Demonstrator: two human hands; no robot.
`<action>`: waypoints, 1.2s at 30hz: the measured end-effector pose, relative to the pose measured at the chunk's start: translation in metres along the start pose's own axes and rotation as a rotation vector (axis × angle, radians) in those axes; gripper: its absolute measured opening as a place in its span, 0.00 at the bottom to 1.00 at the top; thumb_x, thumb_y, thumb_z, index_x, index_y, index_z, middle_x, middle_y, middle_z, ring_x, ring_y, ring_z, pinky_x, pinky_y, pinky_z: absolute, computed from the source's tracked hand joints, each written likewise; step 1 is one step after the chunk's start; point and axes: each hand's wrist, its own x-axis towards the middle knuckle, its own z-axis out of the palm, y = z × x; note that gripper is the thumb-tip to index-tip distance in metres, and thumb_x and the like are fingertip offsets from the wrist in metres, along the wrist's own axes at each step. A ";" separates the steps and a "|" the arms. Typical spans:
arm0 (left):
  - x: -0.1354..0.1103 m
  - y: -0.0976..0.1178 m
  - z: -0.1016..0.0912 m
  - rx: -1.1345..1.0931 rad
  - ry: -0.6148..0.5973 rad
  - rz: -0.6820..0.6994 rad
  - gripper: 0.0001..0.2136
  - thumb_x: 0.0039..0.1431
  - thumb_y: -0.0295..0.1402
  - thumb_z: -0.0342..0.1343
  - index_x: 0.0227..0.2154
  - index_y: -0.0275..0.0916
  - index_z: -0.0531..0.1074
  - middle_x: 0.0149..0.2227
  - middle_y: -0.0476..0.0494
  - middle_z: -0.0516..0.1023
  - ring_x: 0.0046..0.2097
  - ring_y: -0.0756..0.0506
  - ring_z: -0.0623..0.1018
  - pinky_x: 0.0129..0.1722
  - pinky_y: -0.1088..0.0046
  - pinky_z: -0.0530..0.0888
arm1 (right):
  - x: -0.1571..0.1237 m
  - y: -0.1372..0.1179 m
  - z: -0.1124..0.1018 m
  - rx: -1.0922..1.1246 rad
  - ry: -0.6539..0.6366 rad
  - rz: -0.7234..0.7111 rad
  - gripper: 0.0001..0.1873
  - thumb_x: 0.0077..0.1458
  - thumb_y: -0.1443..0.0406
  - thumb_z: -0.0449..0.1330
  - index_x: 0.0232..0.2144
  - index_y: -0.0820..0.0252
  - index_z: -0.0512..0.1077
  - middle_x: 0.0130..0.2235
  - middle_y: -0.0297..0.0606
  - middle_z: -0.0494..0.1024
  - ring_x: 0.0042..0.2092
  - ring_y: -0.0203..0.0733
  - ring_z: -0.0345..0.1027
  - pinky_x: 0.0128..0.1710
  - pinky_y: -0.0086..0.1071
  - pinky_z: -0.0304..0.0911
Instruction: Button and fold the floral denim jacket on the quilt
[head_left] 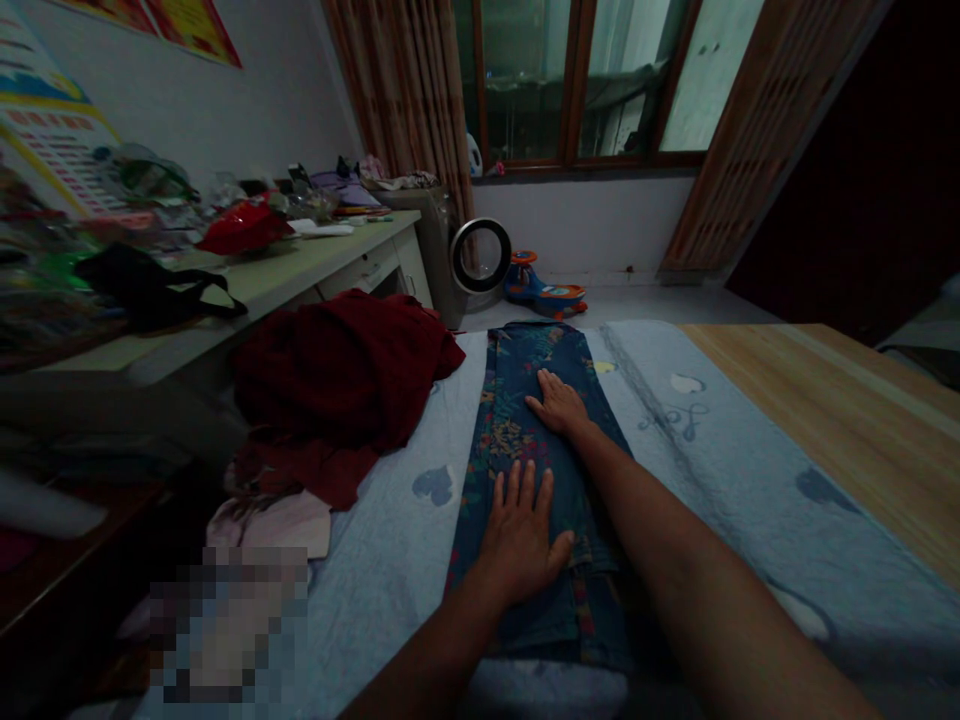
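Note:
A dark blue garment with a floral print (517, 400), which looks like a pair of trousers folded lengthwise, lies flat on a light blue bed cover (397, 590). My left hand (523, 535) rests palm down on its nearer half, fingers spread. Farther up the cloth, my right hand (559, 402) lies flat with its thumb apart from the fingers. Neither hand grips the cloth. The garment's far end is close to the far edge of the bed cover.
To the left are a dark red cloth heap (337, 370) and a pale pink cloth (285, 525). A cluttered desk (300, 270) stands beyond. A washing machine with its round door (481, 256) open and a blue-orange ride-on toy (546, 290) are at the back. Bare wood (847, 400) borders the cover's right.

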 end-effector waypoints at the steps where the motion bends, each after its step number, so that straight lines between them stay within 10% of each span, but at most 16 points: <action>1: 0.000 0.000 0.001 0.001 0.005 0.002 0.37 0.64 0.52 0.44 0.69 0.37 0.44 0.71 0.31 0.42 0.71 0.30 0.43 0.66 0.43 0.48 | 0.001 0.004 -0.001 0.001 -0.004 0.022 0.40 0.65 0.46 0.39 0.69 0.66 0.45 0.70 0.48 0.47 0.70 0.49 0.41 0.66 0.44 0.42; 8: -0.001 -0.003 0.004 -0.031 0.065 0.035 0.32 0.63 0.51 0.49 0.67 0.51 0.51 0.71 0.39 0.44 0.70 0.29 0.46 0.64 0.39 0.50 | -0.019 0.030 -0.011 -0.064 0.075 0.111 0.37 0.66 0.49 0.40 0.68 0.68 0.49 0.70 0.49 0.49 0.70 0.52 0.39 0.66 0.48 0.39; 17: -0.004 0.004 -0.005 -0.113 0.138 0.322 0.16 0.65 0.32 0.51 0.54 0.47 0.71 0.55 0.45 0.71 0.60 0.42 0.66 0.62 0.57 0.64 | -0.118 0.010 -0.013 -0.001 -0.030 -0.255 0.37 0.66 0.48 0.40 0.68 0.64 0.52 0.69 0.47 0.52 0.69 0.47 0.44 0.67 0.45 0.43; 29: -0.013 0.009 0.010 -0.082 0.157 0.257 0.17 0.65 0.28 0.51 0.54 0.50 0.71 0.57 0.43 0.70 0.64 0.38 0.63 0.61 0.52 0.66 | -0.077 0.033 -0.020 -0.138 -0.044 0.027 0.33 0.67 0.52 0.41 0.68 0.62 0.51 0.70 0.43 0.48 0.70 0.50 0.40 0.66 0.49 0.42; 36: -0.015 0.015 0.011 -0.073 0.172 0.232 0.16 0.66 0.29 0.51 0.54 0.50 0.71 0.56 0.45 0.71 0.64 0.40 0.62 0.62 0.54 0.63 | -0.119 0.008 -0.027 -0.081 -0.005 -0.066 0.34 0.66 0.53 0.44 0.67 0.64 0.52 0.70 0.46 0.47 0.71 0.51 0.37 0.67 0.50 0.39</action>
